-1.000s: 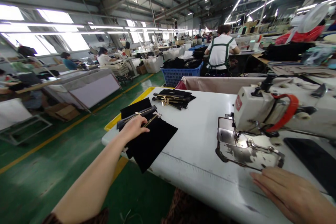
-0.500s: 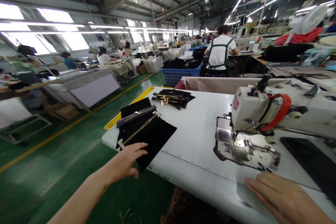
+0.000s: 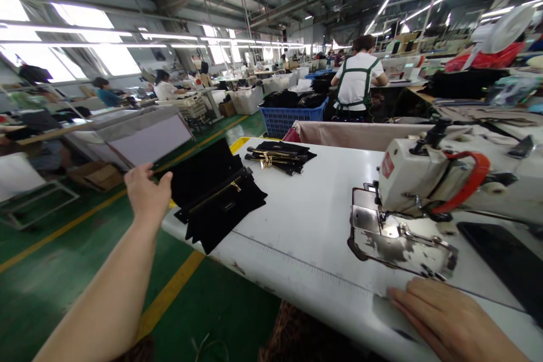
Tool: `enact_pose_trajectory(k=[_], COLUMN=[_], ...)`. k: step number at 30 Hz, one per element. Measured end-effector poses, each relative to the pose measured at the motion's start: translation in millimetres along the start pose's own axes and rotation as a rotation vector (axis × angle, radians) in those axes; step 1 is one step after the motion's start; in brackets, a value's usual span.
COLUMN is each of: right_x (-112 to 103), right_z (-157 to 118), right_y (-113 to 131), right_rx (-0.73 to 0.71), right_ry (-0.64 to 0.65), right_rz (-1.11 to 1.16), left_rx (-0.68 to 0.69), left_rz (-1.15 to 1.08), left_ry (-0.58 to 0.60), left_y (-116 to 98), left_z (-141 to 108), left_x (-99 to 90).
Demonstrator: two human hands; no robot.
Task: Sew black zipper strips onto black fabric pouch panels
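Observation:
My left hand [image 3: 148, 189] pinches the outer edge of a black fabric flap [image 3: 199, 172], which is lifted beyond the left end of the white table [image 3: 314, 203]. Under the flap lie black pieces [image 3: 224, 206] with a gold zipper and a small label. Farther back is a stack of black zippered pieces [image 3: 280, 155] with gold pulls. My right hand [image 3: 445, 311] rests at the table's front edge, fingers together and pointing left; what is under them, if anything, is hidden. It is just in front of the sewing machine's metal plate [image 3: 394, 237].
A white sewing machine [image 3: 407, 175] with a red guard stands on the right, beside a black flat object [image 3: 500, 260]. Behind the table are a pink-lined bin [image 3: 339, 134], a blue basket [image 3: 292, 120] and a person in a white shirt [image 3: 358, 79]. Yellow tray edge [image 3: 240, 145] shows at left.
My left hand has moved left and up, and the black flap is now raised and turned over to the left. The right hand has hardly moved.

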State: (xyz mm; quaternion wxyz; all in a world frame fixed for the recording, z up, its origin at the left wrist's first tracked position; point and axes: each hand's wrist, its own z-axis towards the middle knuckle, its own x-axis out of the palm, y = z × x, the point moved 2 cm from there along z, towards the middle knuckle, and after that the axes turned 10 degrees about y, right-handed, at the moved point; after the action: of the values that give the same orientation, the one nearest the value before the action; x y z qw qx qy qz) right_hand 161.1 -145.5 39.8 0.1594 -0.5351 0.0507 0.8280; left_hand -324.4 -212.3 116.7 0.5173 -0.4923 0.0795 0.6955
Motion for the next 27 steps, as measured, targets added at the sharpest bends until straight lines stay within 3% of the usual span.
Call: enact_pose_trajectory(k=[2, 5, 9, 13, 17, 20, 24, 27], right_x=[0, 0, -4, -8, -8, -6, -2, -3], right_z=[0, 1, 5, 5, 3, 0, 0, 15], right_y=[2, 3, 5, 8, 12, 13, 10, 6], right_rx=[-0.003, 0.005, 0.008, 0.037, 0.058, 0.062, 0.11, 0.244], right_ry=[-0.003, 0.009, -0.004, -0.044, -0.039, -0.025, -0.004, 0.022], right_rz=[-0.01, -0.008, 0.012, 0.007, 0.019, 0.023, 0.091, 0.218], left_rx=[0.074, 0.176, 0.068, -0.001, 0.025, 0.061, 0.184, 0.342], left_rz=[0.076, 0.15, 0.252, 0.297, 0.331, 0.353, 0.338, 0.28], left_ry=[0.062, 0.36, 0.623, 0.756, 0.789, 0.717, 0.593, 0.609], left_y=[-7, -12, 11, 35, 29, 9, -36, -88], left_z=[-2, -8, 4, 26, 29, 21, 5, -12], left_x=[9.6, 43.9, 83.0, 89.8, 86.9, 76.8, 33.3, -11.2])
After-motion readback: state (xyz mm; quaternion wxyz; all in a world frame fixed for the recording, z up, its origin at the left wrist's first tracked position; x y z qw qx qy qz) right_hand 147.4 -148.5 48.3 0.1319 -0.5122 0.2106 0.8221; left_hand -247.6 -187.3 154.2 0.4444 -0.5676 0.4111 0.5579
